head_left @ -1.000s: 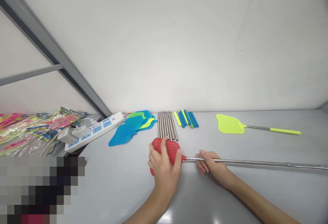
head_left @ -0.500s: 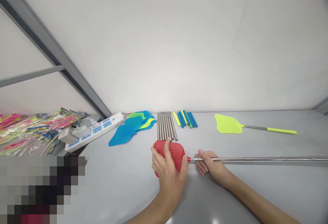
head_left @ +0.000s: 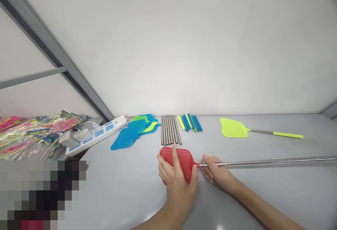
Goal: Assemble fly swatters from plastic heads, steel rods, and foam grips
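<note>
In the head view, my left hand (head_left: 178, 182) is closed over the perforated red fly swatter head (head_left: 184, 156), its fingers across the face and its thumb near the neck. A long, extended metal telescopic rod (head_left: 263, 161) runs from that neck to the right, past the picture's edge. Just right of the red neck, my right hand (head_left: 216, 171) pinches the rod between thumb and fingers. Beyond my left hand lies a row of short metal rods (head_left: 170, 130). The rod's far end is out of view.
Blue and yellow-green swatter heads (head_left: 129, 133) are piled left of the rods. Blue, yellow and green handle grips (head_left: 193, 122) lie to their right. A yellow-green fly swatter (head_left: 234, 128) lies back right. A white power strip (head_left: 97, 135) and plastic-bagged items (head_left: 39, 132) are left.
My left hand and the red swatter head have shifted slightly right and nearer to me, bringing the neck closer to my right hand. The rod's right part now sits a little higher.
</note>
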`<move>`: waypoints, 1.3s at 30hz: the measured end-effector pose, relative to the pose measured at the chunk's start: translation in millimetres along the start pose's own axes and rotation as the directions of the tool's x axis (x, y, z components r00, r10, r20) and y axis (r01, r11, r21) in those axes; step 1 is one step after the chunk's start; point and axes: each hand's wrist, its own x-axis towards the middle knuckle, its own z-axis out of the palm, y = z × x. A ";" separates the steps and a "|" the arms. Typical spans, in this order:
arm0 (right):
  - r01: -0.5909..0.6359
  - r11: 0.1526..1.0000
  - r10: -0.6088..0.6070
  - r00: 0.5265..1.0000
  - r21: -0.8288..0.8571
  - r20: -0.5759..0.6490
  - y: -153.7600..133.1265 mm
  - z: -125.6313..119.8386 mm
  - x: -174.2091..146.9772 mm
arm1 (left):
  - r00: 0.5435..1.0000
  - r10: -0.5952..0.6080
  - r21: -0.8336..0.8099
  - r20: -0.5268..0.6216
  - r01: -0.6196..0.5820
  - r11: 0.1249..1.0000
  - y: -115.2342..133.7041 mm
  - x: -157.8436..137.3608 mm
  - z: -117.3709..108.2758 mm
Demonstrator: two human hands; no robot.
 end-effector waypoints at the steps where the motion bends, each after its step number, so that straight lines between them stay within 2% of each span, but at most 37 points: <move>1: -0.004 1.000 0.004 1.000 0.001 -0.002 0.2 0.2 0.1 | 1.000 0.003 -0.003 0.001 -0.003 1.000 0.1 -0.5 0.1; 6: -0.025 1.000 0.024 1.000 -0.010 -0.013 -0.5 0.0 0.8 | 1.000 0.028 -0.034 -0.004 -0.028 0.999 -1.0 3.0 -0.5; 10: -0.052 0.996 0.050 0.999 -0.078 -0.021 -5.0 -1.6 0.1 | 0.993 0.115 -0.136 0.034 -0.109 0.985 -8.2 16.9 -3.8; 15: -0.155 0.975 0.146 0.987 -0.159 -0.068 -10.0 -1.0 -0.5 | 0.995 0.082 -0.284 0.051 -0.064 0.957 -16.5 32.7 -10.7; 17: -0.156 0.981 0.145 0.985 -0.116 -0.098 -10.8 -1.1 -0.5 | 0.997 0.071 -0.304 0.044 -0.054 0.951 -16.4 34.2 -13.0; 22: -0.066 0.993 0.083 0.982 0.102 -0.172 -11.8 -5.8 -0.4 | 0.998 0.040 -0.319 0.044 -0.024 0.948 -18.0 38.4 -16.6; 25: 0.020 0.957 0.059 0.963 0.288 -0.262 -13.2 -8.4 0.5 | 1.000 -0.015 -0.312 0.026 0.022 0.950 -24.5 46.2 -18.8; 28: 0.088 0.914 0.064 0.933 0.397 -0.355 -14.7 -8.8 1.9 | 0.998 -0.056 -0.317 0.007 0.056 0.947 -30.8 52.8 -21.1; 31: 0.098 0.906 0.068 0.926 0.412 -0.371 -14.4 -8.5 3.0 | 0.999 -0.043 -0.327 0.010 0.044 0.944 -33.5 55.1 -21.7; 39: -0.006 0.963 0.079 0.963 0.271 -0.256 -13.4 -9.1 3.3 | 1.000 -0.028 -0.269 0.004 0.028 0.963 -38.8 55.4 -15.5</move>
